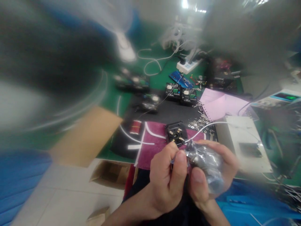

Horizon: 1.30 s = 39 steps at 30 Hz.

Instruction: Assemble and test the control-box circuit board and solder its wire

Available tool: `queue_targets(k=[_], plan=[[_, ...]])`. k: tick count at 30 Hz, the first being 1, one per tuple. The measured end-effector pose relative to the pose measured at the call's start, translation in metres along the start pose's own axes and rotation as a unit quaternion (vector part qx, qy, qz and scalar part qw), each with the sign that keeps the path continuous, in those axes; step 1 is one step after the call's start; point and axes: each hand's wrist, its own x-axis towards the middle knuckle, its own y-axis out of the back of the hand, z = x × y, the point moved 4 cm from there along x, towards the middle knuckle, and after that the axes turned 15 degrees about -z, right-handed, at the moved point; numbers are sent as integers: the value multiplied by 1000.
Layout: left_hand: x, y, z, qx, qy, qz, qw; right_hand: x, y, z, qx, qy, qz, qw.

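Both hands are close together in front of my lap, at the table's front edge. My right hand (221, 175) is wrapped round a shiny, crumpled plastic bag (209, 166), whose contents I cannot make out. My left hand (166, 179) pinches the bag's end between thumb and curled fingers. Just beyond them, a black square housing (176, 133) with brass-coloured fittings lies on a purple cloth (150, 150). A thin white tube (199, 129) runs past the housing. To the left sits a red-wound coil or bundle (135, 126).
Several black modules (172, 90) stand on the dark mat. Loose washers and pins (201, 122) lie to the right, near pink paper (216, 103) and a pale box (242, 141). A white power strip (188, 65) is at the back. A cardboard box (110, 172) stands below left.
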Motion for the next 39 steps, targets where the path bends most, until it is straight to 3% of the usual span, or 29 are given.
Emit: queue_targets(k=[2,4,9,12,15,17,21,23,26,28,31,33,39], plan=[[7,9,1,-13,-26,-19,999,5,1,-3,-45,27,-10,999],[11,18,-1,-4,-53,-45,998,6,4,2,-89,24,-72,993],[6,28,-6,127,-123,-155,972,5,16,5,-161,63,-154,973],[4,30,-4,135,-147,-157,967,9,13,-2,-182,82,-174,964],[6,28,-5,16,-77,-176,981,9,8,-4,-138,81,-165,973],[6,21,-7,-115,-4,-200,973,6,5,1,-66,47,-171,982],[6,9,-9,-310,60,-117,942,-6,-1,18,102,-45,-158,981],[5,5,-11,-331,53,-80,939,-10,0,22,115,-57,-137,982],[5,6,-13,-306,39,-73,948,-12,5,21,68,-37,-131,988],[4,10,-16,-286,70,-114,949,-12,9,21,46,-27,-135,989],[0,14,-20,-233,139,-237,933,-15,14,23,20,-14,-142,990],[-4,16,-21,-203,146,-286,925,-18,15,23,-1,4,-152,988],[-27,7,-29,-319,148,-256,900,-28,9,17,-28,45,-156,986]])
